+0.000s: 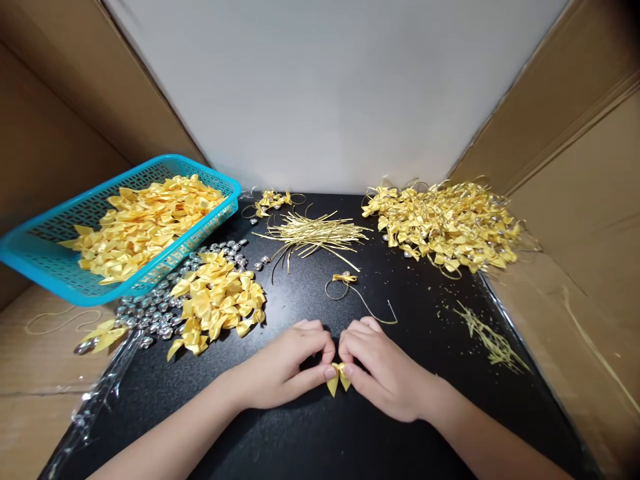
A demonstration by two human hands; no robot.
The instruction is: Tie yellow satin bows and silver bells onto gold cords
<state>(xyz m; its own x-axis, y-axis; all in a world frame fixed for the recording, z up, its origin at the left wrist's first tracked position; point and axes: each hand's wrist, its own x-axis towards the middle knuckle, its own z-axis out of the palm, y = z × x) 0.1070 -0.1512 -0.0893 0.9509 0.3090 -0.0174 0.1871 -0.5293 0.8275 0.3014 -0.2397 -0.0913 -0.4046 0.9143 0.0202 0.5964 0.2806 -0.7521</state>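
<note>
Between my two hands, low over the black table, is a small yellow satin ribbon bow with its two tails pointing down toward me. My left hand pinches the bow's left side between thumb and finger. On its right side, my right hand pinches it the same way. Just beyond my hands lies another bow with a gold cord loop, and near it a needle rests at the cord's end. A heap of yellow bows sits left of my left hand.
At the left stands a blue plastic basket of yellow bows, with silver beads beside it. Gold cord lengths lie at the back centre. Finished-looking corded bows are piled back right, cord scraps nearer. Cardboard walls flank the table.
</note>
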